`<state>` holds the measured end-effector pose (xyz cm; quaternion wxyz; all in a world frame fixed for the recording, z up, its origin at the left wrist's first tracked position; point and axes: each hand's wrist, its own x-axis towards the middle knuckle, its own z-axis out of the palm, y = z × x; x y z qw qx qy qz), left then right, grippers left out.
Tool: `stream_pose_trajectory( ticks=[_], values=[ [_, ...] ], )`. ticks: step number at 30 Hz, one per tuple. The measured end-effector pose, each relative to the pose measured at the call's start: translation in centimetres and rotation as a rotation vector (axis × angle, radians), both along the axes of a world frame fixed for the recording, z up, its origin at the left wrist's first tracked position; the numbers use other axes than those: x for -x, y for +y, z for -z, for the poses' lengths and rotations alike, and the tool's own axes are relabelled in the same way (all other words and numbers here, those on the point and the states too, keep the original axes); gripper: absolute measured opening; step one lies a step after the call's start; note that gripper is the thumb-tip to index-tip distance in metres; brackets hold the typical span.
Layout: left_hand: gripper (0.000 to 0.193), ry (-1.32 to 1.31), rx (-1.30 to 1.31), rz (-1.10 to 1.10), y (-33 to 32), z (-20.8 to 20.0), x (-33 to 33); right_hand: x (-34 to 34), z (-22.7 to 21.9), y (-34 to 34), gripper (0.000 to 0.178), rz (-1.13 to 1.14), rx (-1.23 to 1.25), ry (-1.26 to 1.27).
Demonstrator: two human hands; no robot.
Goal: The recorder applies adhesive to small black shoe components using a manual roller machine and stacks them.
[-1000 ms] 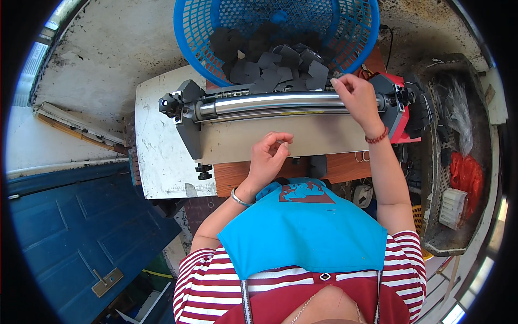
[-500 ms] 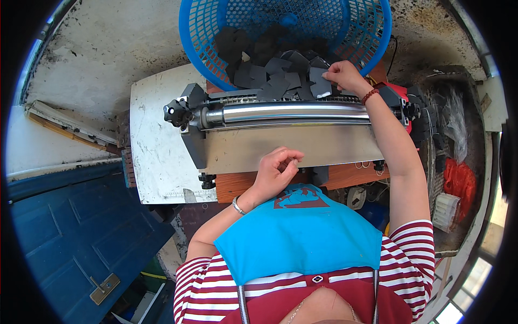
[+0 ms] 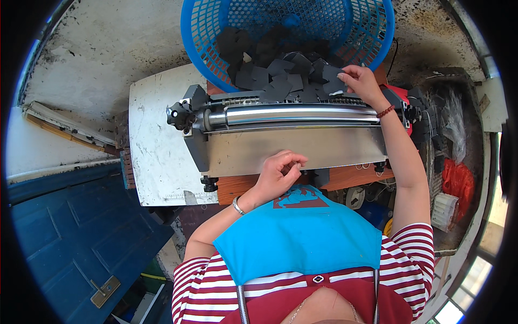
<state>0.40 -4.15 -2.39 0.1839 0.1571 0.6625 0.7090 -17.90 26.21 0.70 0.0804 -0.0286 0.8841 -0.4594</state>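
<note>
My right hand (image 3: 362,85) reaches over the roller machine, thumb and fingers pinching the edge of a flat dark grey piece (image 3: 333,80) with a pale lower edge. More dark grey cut pieces (image 3: 278,89) lie heaped behind the steel roller (image 3: 302,114), at the mouth of a tipped blue plastic basket (image 3: 190,40). My left hand (image 3: 279,175) rests near the front edge of the machine's smooth metal plate (image 3: 324,147), fingers curled and thumb close to them. Whatever sits in those left fingertips, if anything, is too small to make out.
A black knob (image 3: 179,114) sticks out at the machine's left end, and a red part (image 3: 396,96) shows at its right. The machine stands on a brown wooden board (image 3: 237,183) beside a white tabletop (image 3: 156,135). A red plastic bag (image 3: 457,181) lies far right.
My right hand has shifted a little to the right, with the dark grey piece still pinched. The left hand has barely moved.
</note>
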Motion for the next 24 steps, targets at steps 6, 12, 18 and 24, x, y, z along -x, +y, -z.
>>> stream_pose_trajectory(
  ticks=[6, 12, 18, 24],
  values=[
    [0.018, 0.031, 0.010, 0.002, 0.0, -0.1, -0.1, -0.7, -1.3, 4.1, 0.022, 0.065, -0.154, 0.126],
    [0.018, 0.077, 0.038, -0.005, 0.2, 0.0, -0.2, -1.6, -0.4, 4.1, 0.021, 0.115, -0.208, 0.155],
    [0.019, 0.095, 0.024, -0.033, 0.4, 0.0, -0.3, -2.6, -1.6, 4.6, 0.019, 0.002, -0.527, 0.117],
    [0.019, 0.122, 0.041, -0.032, 0.5, 0.1, -0.2, -3.2, -2.5, 3.3, 0.020, 0.009, -0.687, 0.124]
  ],
)
